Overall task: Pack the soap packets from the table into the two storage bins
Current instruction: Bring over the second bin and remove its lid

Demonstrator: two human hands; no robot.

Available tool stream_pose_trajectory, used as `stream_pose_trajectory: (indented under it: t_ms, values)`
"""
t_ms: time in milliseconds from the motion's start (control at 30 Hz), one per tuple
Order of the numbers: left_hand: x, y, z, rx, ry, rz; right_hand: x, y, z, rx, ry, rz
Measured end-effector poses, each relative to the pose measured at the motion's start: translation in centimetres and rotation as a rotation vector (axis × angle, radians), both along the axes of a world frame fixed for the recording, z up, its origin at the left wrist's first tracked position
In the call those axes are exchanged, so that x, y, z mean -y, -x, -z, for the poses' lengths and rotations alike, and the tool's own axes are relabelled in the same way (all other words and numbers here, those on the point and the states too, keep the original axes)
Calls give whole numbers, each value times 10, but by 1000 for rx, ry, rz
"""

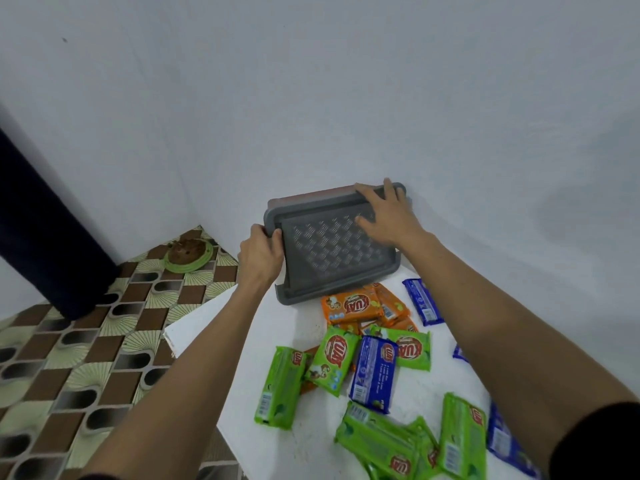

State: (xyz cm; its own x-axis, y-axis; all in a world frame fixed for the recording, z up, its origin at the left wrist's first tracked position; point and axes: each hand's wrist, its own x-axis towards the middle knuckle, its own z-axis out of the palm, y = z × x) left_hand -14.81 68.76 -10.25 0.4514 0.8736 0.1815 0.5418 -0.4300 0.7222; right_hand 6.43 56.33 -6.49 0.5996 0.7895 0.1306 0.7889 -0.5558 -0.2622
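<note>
A grey plastic storage bin (pixel 322 251) stands tilted against the wall at the back of the white table (pixel 263 348), its perforated bottom facing me. A reddish bin edge (pixel 311 195) shows just behind it. My left hand (pixel 260 252) grips the grey bin's left rim. My right hand (pixel 388 216) lies spread on its upper right part, fingers over the top rim. Soap packets lie loose on the table: orange ones (pixel 353 308), green ones (pixel 334 360) and blue ones (pixel 374 372).
A white wall stands right behind the table. To the left lies a patterned floor (pixel 86 358) with a green dish (pixel 188 256) and a dark cylinder (pixel 45 244). More green packets (pixel 460 434) crowd the table's near right.
</note>
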Motion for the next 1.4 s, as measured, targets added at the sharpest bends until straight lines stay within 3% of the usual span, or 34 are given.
stream_pose_trajectory:
  t_ms: [167, 300, 433, 600, 1200, 1400]
  values:
    - [4, 21, -21, -24, -74, -50, 34, 6, -5, -92, -175, 156]
    - [15, 27, -34, -8, -72, -49, 67, 13, -9, -210, -381, 69]
    - [38, 26, -43, 12, -44, -32, 105, 28, -16, -199, -490, 115]
    - [80, 24, -56, 87, -66, 18, 169, 41, -12, -156, -492, 213]
    - [330, 30, -38, -107, -67, 556, 485, 150, 8, -158, -264, 667]
    - [419, 46, -28, -201, -29, 723, 588, 211, 3, -177, -284, 757]
